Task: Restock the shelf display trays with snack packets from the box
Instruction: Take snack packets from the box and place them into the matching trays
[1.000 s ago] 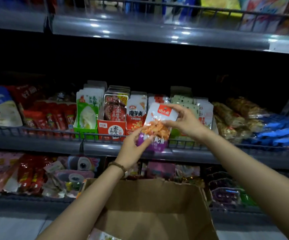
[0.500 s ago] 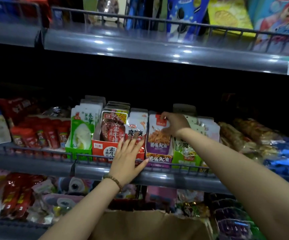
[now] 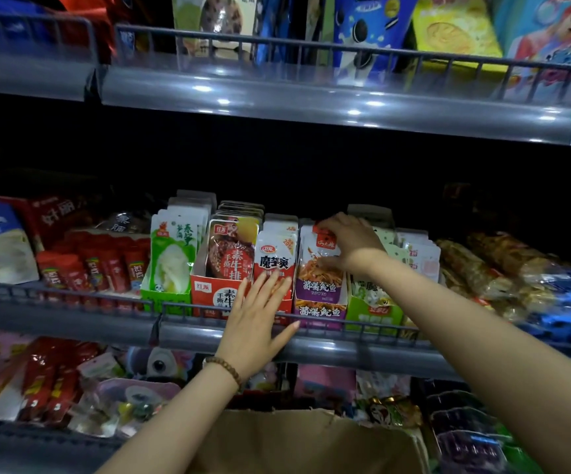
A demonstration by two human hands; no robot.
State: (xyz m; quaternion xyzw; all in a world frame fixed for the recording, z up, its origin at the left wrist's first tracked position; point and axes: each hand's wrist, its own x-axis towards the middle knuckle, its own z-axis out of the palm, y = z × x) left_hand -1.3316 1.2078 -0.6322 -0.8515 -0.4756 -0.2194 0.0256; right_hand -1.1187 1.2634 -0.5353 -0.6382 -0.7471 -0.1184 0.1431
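Nearest, the cardboard box [image 3: 304, 443] sits low in view with its flaps open, and what is left inside cannot be seen from here. Above it the left hand [image 3: 260, 319] is flat and spread, fingers straight, holding nothing. A second ago it was pinching the packet's lower corner; now it lies in front of the red tray [image 3: 209, 292] and the shelf's wire rail [image 3: 380, 325], and whether it actually touches them I cannot tell.

Beyond the rail, the snack packet [image 3: 318, 271] has gone from mid-air, where both hands carried it tilted, into the purple tray [image 3: 318, 311] as its front packet. It stands upright with its long axis vertical: red logo corner at the top, purple band at the bottom, printed face turned out toward the aisle. The right hand [image 3: 352, 246] remains on it, fingers curled over the top edge and thumb on the front face, as if seating or squaring it against the packets behind.

So this one packet looks placed. The likely next step is to let go and reach back down to the box, though the purple tray's depth behind the front packet is hidden, so how much room remains is unclear.
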